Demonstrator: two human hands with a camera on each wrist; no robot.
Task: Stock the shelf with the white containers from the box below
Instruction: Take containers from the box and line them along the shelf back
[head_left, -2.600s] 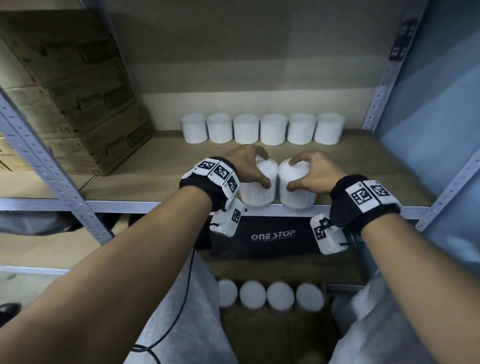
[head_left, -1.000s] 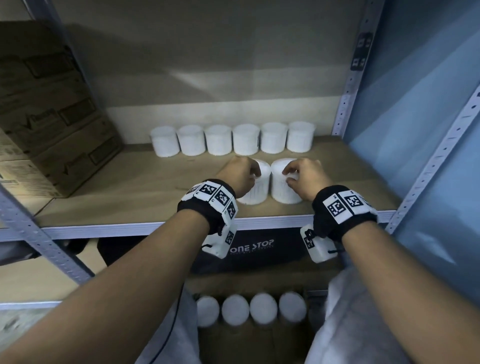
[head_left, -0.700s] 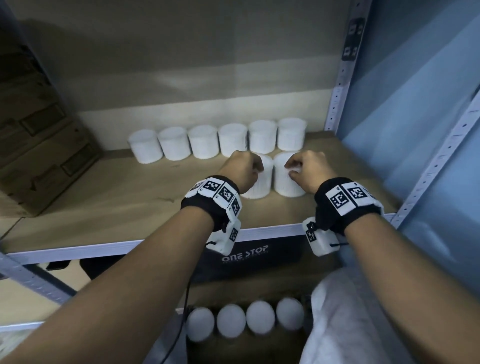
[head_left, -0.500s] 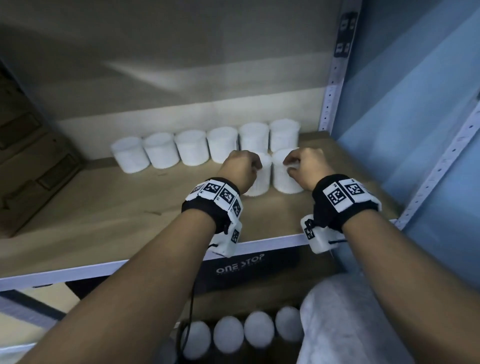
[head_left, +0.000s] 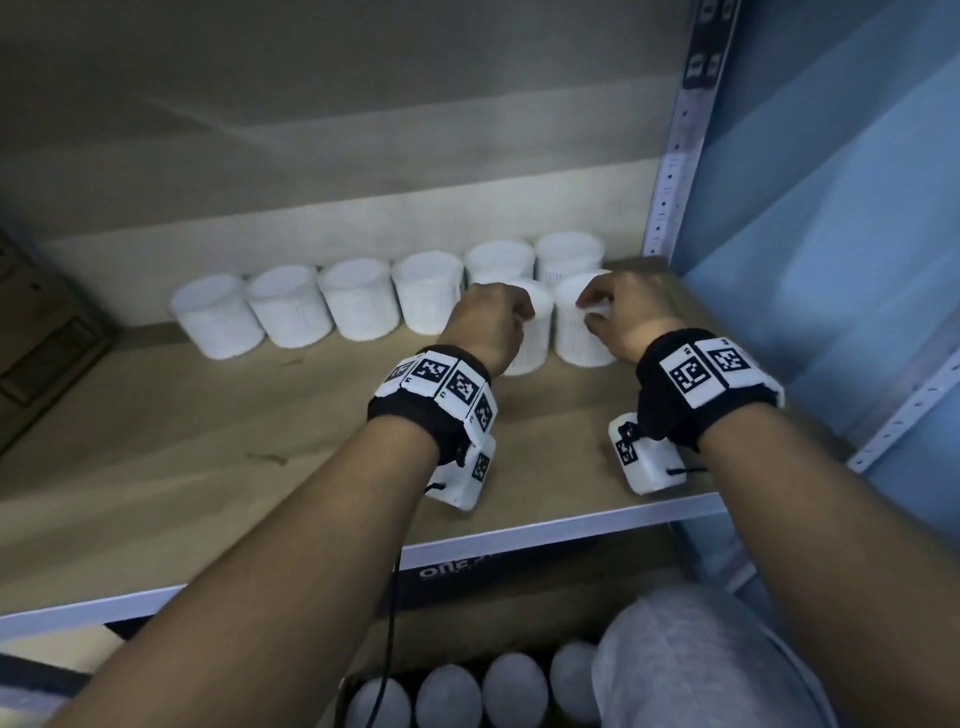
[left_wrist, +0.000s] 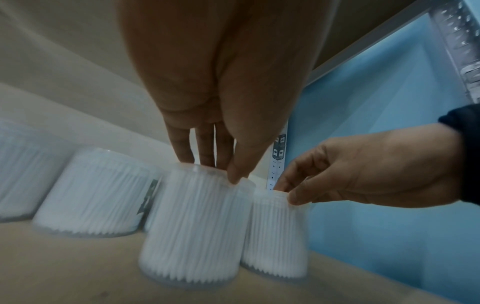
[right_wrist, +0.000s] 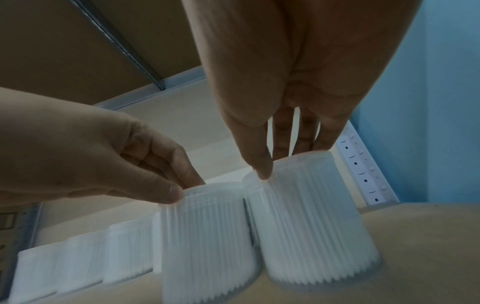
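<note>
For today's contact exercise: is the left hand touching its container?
Touching. The left wrist view shows the left hand with thumb and fingertips pinching the top rim of its container, no gap between them.

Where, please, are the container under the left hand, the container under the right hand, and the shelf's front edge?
left-hand container (left_wrist: 192, 236), left wrist view, side wall.
right-hand container (right_wrist: 317, 222), right wrist view, side wall.
shelf edge (head_left: 571, 530), head view, white front lip.

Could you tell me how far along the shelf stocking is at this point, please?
Done: a back row of six white containers stands along the shelf wall. In hand: the left hand and right hand each grip the top of a container, the left container and right container, set side by side in front of that row. Left: at least four containers in the box below.
</note>
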